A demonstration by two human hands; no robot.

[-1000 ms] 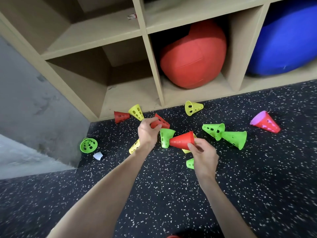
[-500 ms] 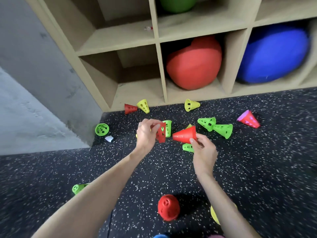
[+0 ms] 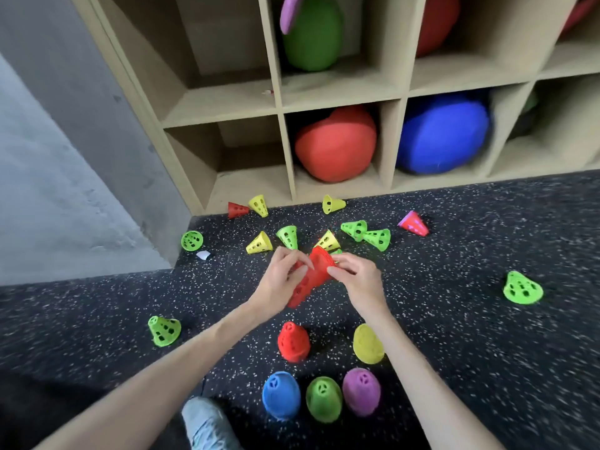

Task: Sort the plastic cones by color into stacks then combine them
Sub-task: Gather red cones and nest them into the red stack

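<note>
Both hands hold a stack of red cones (image 3: 311,277) above the speckled floor. My left hand (image 3: 281,280) grips its narrow lower part and my right hand (image 3: 355,277) pinches the wide rim. Loose yellow cones (image 3: 259,243), green cones (image 3: 376,238) and a red cone (image 3: 237,209) lie scattered beyond. Near me stand upright stacks: red (image 3: 293,342), yellow (image 3: 368,344), blue (image 3: 281,394), green (image 3: 323,398) and purple (image 3: 361,391).
A wooden cubby shelf (image 3: 287,151) holds a red ball (image 3: 336,144), a blue ball (image 3: 443,133) and a green ball (image 3: 310,34). A grey wall (image 3: 65,177) stands left. Green cones (image 3: 164,330) lie at left, and another green cone (image 3: 522,288) at right. My shoe (image 3: 206,423) shows at the bottom.
My left hand brought its red cone onto the stack in my right hand; both hands now hold one joined red stack. The view dropped, showing the upright stacks near me.
</note>
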